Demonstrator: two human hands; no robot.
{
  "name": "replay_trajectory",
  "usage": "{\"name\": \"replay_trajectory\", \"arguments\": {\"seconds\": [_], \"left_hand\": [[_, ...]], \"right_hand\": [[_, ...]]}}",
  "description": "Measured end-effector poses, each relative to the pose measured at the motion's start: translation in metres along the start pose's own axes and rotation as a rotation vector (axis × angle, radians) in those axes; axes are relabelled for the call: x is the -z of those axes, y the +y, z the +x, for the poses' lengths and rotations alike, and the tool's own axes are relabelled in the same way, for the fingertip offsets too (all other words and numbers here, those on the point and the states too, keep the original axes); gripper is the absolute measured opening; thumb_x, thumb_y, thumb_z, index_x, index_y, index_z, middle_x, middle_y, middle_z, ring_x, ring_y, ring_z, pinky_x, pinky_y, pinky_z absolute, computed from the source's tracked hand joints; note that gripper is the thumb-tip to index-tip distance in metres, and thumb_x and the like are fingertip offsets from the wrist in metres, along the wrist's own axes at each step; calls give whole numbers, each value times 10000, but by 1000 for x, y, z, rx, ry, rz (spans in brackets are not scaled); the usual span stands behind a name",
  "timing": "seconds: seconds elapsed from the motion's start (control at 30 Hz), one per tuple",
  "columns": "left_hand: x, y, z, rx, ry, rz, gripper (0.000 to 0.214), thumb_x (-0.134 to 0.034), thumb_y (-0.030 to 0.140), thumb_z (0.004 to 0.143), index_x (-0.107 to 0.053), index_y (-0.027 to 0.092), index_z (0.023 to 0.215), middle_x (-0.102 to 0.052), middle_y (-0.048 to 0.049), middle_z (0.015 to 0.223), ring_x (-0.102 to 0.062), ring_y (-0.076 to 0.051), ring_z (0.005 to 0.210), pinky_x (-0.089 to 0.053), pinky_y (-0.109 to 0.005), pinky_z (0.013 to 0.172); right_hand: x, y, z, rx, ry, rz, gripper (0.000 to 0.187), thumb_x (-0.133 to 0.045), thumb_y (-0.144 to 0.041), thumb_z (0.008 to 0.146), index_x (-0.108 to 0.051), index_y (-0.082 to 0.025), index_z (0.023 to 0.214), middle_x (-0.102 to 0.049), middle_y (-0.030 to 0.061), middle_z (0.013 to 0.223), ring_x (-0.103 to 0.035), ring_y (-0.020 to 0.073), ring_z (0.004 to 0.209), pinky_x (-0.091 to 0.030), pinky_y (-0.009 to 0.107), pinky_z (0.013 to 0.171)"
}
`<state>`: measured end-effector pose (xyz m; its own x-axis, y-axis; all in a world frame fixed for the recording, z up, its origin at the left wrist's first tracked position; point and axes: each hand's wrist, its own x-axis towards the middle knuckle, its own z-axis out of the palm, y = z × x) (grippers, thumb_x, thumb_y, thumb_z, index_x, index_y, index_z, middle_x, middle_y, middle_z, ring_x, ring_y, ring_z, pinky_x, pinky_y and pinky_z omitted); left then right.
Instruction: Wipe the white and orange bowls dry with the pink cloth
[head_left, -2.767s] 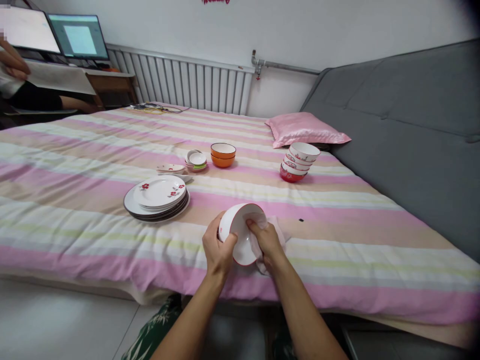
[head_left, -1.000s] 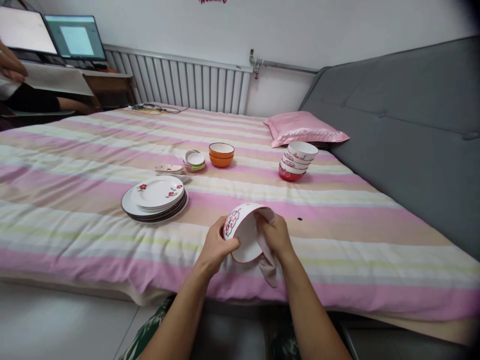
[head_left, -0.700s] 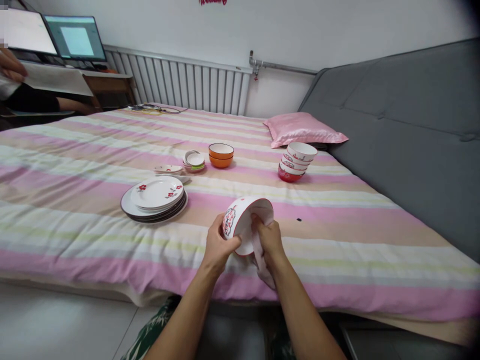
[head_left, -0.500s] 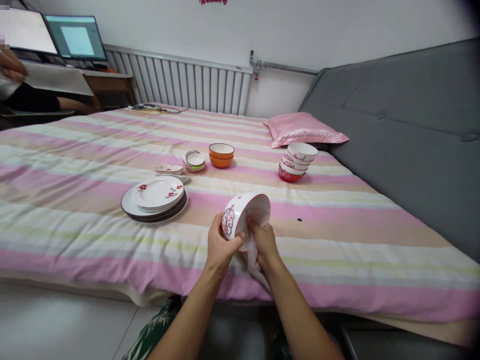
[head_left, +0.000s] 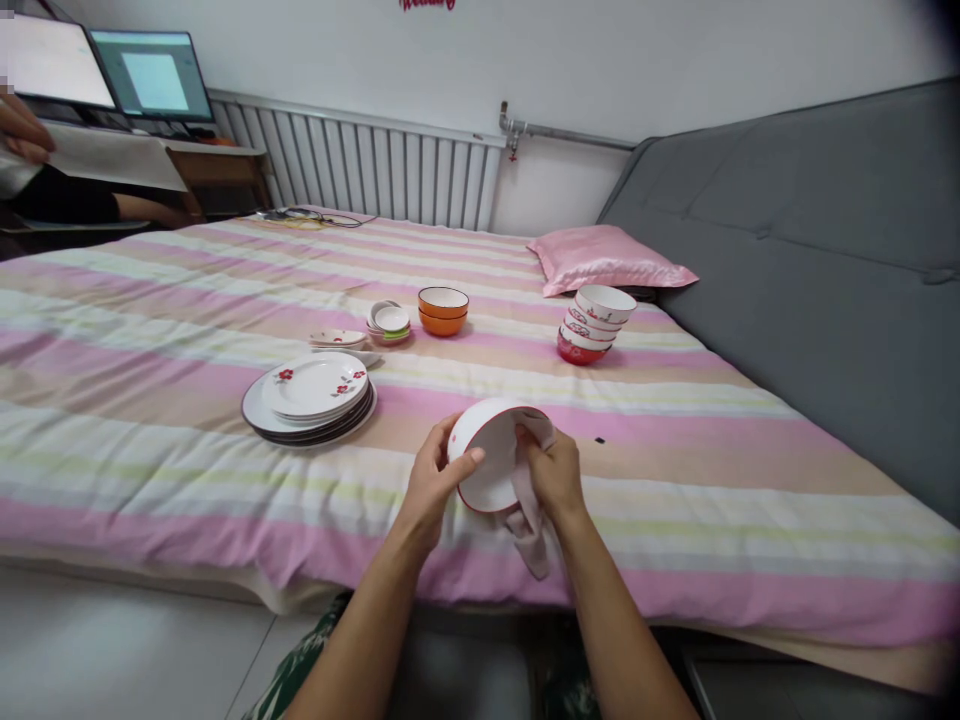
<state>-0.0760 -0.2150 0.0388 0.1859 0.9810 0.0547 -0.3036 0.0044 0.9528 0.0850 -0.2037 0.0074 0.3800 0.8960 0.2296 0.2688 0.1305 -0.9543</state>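
A white bowl point(head_left: 486, 462) with a red rim is held over the near edge of the striped bed, its inside tilted toward me. My left hand point(head_left: 433, 482) grips its left rim, thumb on the inner side. My right hand point(head_left: 553, 472) is closed on a pale pink cloth point(head_left: 529, 520) and presses it against the bowl's right inner wall; the cloth's tail hangs below the hand.
On the bed point(head_left: 150, 300) sit a stack of flowered plates point(head_left: 311, 395), small dishes point(head_left: 390, 322), orange bowls point(head_left: 442, 309), a stack of red and white bowls point(head_left: 595, 322) and a pink pillow point(head_left: 607, 258). A grey sofa point(head_left: 817, 270) borders the right. Another person's hand point(head_left: 22, 128) is at the desk far left.
The bowl has turned in my hands from showing its flowered outside to facing its inside toward me, and the cloth hand has shifted from below the bowl to its right inner wall.
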Motion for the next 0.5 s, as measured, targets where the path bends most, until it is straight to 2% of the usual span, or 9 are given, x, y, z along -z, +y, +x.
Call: {"name": "replay_trajectory", "arguments": {"seconds": [0.13, 0.3, 0.5], "left_hand": [[7, 7, 0, 125, -132, 134, 582, -715, 314, 646, -579, 130, 1181, -619, -125, 1178, -541, -288, 1074, -434, -331, 853], [7, 0, 1, 105, -30, 213, 499, -581, 214, 582, -628, 89, 1063, -665, -109, 1019, -562, -263, 935, -428, -309, 765], [3, -14, 2, 61, 67, 72, 488, -542, 241, 595, -622, 100, 1054, -664, -97, 986, -573, -250, 880, -433, -276, 668]], "right_hand": [[11, -11, 1, 178, -132, -234, 315, -528, -240, 782, -699, -263, 1045, -738, 19, 954, -663, 235, 876, -471, 308, 760], [10, -14, 0, 211, -179, -295, 322, -534, -220, 779, -697, -290, 1048, -739, 6, 951, -668, 223, 859, -466, 289, 739], [4, -10, 1, 124, -143, -212, 285, -525, -292, 785, -720, -232, 983, -735, 8, 807, -645, 208, 721, -449, 277, 647]]}}
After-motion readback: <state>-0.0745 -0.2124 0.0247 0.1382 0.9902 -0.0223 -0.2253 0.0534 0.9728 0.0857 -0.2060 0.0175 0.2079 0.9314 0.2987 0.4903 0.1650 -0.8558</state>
